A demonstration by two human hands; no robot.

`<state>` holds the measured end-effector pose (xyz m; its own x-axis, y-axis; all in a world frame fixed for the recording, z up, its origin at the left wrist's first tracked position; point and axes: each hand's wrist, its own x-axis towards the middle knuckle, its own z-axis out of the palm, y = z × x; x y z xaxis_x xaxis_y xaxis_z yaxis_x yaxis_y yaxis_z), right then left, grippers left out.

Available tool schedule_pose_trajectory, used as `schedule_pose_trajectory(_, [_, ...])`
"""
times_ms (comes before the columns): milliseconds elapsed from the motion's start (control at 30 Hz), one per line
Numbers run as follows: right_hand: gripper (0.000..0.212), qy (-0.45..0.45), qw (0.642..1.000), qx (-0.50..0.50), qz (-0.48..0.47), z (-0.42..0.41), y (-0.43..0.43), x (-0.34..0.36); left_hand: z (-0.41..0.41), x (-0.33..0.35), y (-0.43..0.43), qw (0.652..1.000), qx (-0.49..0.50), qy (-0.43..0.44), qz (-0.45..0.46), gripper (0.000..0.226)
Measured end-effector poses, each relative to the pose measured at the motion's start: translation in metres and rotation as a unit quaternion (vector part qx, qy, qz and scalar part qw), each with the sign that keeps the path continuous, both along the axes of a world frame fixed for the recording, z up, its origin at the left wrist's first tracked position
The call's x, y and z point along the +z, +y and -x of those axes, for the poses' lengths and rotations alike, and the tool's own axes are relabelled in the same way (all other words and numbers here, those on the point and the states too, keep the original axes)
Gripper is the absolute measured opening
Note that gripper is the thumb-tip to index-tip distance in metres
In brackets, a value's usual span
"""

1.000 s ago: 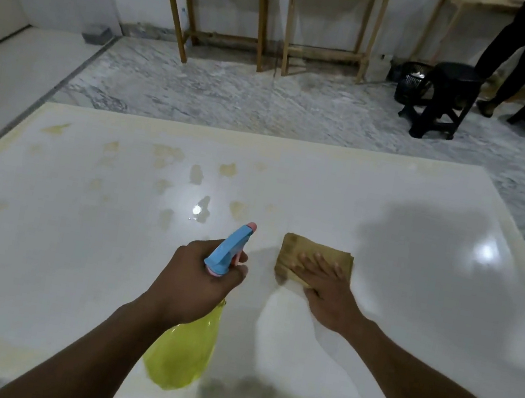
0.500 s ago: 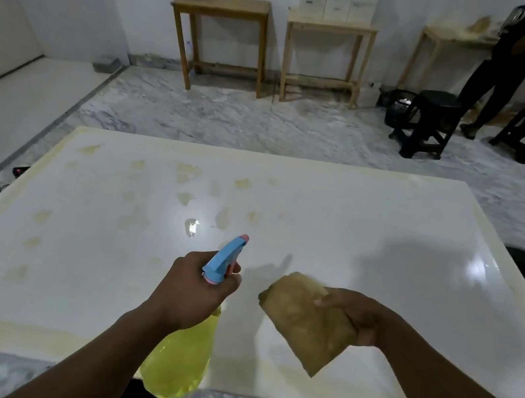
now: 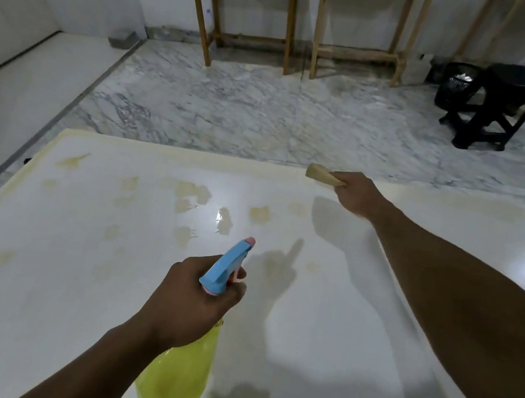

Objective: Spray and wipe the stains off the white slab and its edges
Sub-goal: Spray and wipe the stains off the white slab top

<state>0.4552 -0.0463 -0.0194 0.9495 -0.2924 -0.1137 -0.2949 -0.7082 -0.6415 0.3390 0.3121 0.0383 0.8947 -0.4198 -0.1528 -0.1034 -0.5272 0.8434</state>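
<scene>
A grey-veined marble floor [image 3: 233, 114] runs back to a pale wall where two wooden side tables [image 3: 241, 4] stand, with a black stool [image 3: 498, 109] and a dark wastebasket [image 3: 456, 83] off to the far right; in front of all this lies the white slab [image 3: 353, 335], a glossy surface with a yellowed band along its far and left edges. Scattered tan stains [image 3: 191, 192] sit ahead of and to the left of the left hand's fingers, and a small wet patch [image 3: 224, 222] glints just beyond them; the ground nearer the right arm looks cleaner, which suggests the work is only partly done. The left hand [image 3: 191, 305] wraps the neck of the spray bottle [image 3: 179, 376], its fingers closed around it with one at the trigger under the blue nozzle head [image 3: 225, 269]; the nozzle points forward at the stained patch, so the bottle seems held ready to wet those marks rather than parked. The right hand [image 3: 357, 194] reaches to the far edge, fingers clenched on a bunched tan cloth [image 3: 322, 175] that pokes out to their left, right at the yellowed rim; whether it presses on the edge or hovers just above it I cannot tell; the bunching likely gives a firm pad for scrubbing that narrow band.
</scene>
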Motion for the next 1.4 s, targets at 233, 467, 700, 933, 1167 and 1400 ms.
schedule_pose_trajectory(233, [0.057,0.079,0.977,0.134,0.147,-0.03,0.032,-0.121,-0.007,-0.041,0.009,0.999,-0.015,0.026,0.01,0.009])
schedule_pose_trajectory(467, [0.061,0.036,0.981,0.139,0.134,0.088,0.089,-0.125,0.033,-0.047,0.052,0.999,-0.033,0.016,-0.008,0.01])
schedule_pose_trajectory(700, [0.064,0.019,0.982,0.138,0.129,0.242,0.2,-0.121,0.112,-0.016,0.125,0.999,-0.044,-0.006,0.012,0.012])
schedule_pose_trajectory(933, [0.039,-0.013,0.995,0.095,-0.006,0.341,0.286,-0.1,0.166,0.003,0.19,0.999,-0.044,0.002,0.0,0.013])
schedule_pose_trajectory(1167, [0.048,0.274,0.841,-0.028,-0.465,0.296,0.23,-0.007,0.118,0.033,0.183,0.999,-0.041,-0.014,0.017,0.005])
schedule_pose_trajectory(1400, [0.051,0.256,0.896,-0.005,-0.362,0.125,0.162,0.03,0.018,0.025,0.152,0.999,-0.031,-0.02,0.016,0.009])
